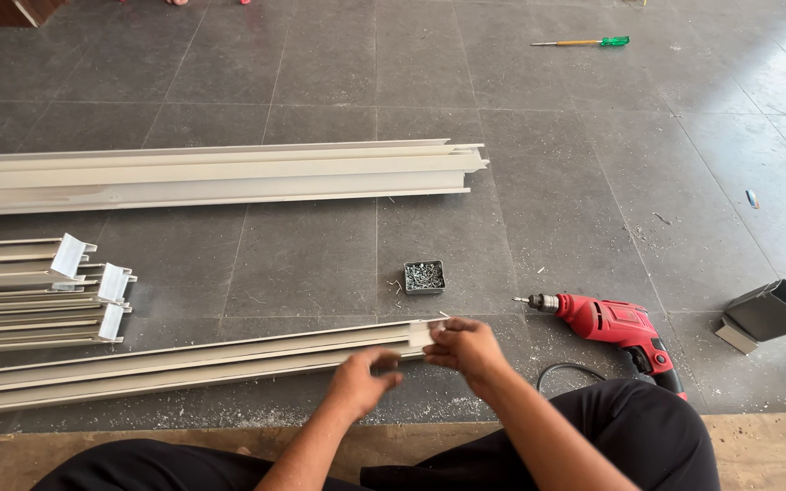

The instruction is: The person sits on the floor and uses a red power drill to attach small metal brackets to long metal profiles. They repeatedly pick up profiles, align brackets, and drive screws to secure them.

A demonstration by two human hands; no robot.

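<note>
A long cream metal profile (184, 364) lies on the grey tiled floor in front of my knees. My right hand (462, 347) grips its right end, where a small pale end piece (420, 334) sits. Just left of it, my left hand (363, 379) hovers over the profile with fingers curled and blurred; I cannot tell whether it holds anything. A small square box of screws (424, 276) sits just beyond the profile end. A red power drill (613, 325) lies to the right, bit pointing left.
A bundle of long cream profiles (220, 175) lies across the floor further off. Shorter profiles (38, 291) are stacked at the left. A grey metal bracket (769, 314) lies at the right, and a green-handled screwdriver (584, 42) at the far top. Metal shavings dust the floor.
</note>
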